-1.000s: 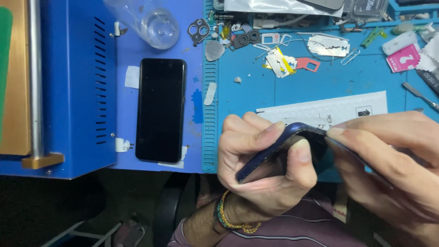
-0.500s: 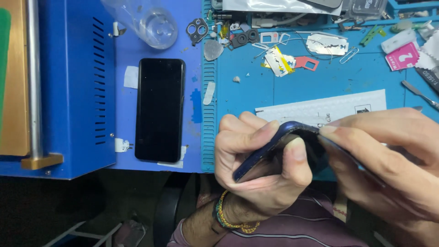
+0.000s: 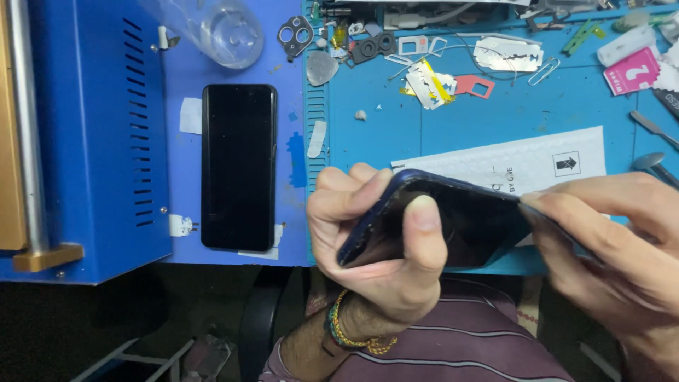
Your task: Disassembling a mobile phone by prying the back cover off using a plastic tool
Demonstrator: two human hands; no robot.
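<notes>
A black phone (image 3: 238,167) lies face up and flat on the blue machine housing (image 3: 99,141) at the left, with a clear plastic bottle (image 3: 219,28) above it.

The left hand (image 3: 375,247) is closed around the near end of a dark blue phone body (image 3: 453,219), thumb pressed across its upper face and fingers curled behind its edge. The body is slim, with a rounded corner and a glossy dark inner surface. It is held tilted above the front edge of the blue counter (image 3: 495,120), over a white printed sheet (image 3: 516,163).

The right hand (image 3: 615,247) pinches the far end of the body between fingertips and thumb. That end is covered by the fingers, and the right wrist is cut off by the frame edge. Small parts along the counter's far edge are too cluttered to identify individually.

Compared with half a second earlier, both hands and the body sit slightly lower in view; the grip is unchanged.
</notes>
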